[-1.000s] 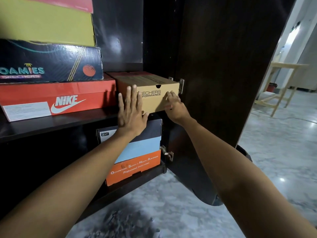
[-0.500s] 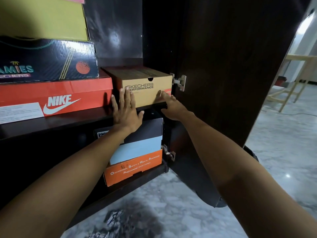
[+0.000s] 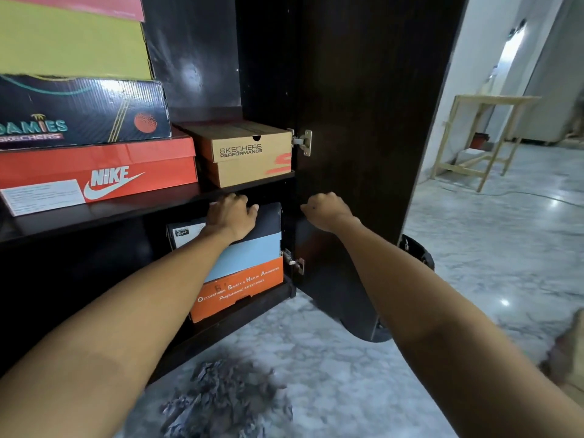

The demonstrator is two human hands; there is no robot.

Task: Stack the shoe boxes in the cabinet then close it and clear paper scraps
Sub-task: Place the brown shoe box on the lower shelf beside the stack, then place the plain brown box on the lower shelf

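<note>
Where hands hover, tan box (image 3: 246, 153) — "SKECHERS PERFORMANCE", lower label (image 3: 186, 233) perhaps unreadable

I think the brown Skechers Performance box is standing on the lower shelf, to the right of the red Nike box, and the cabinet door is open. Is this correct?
Not quite. In the head view the Skechers Performance box stands on the upper shelf, not the lower one. The rest holds: it is to the right of the red Nike box, and the cabinet door is open.
</note>
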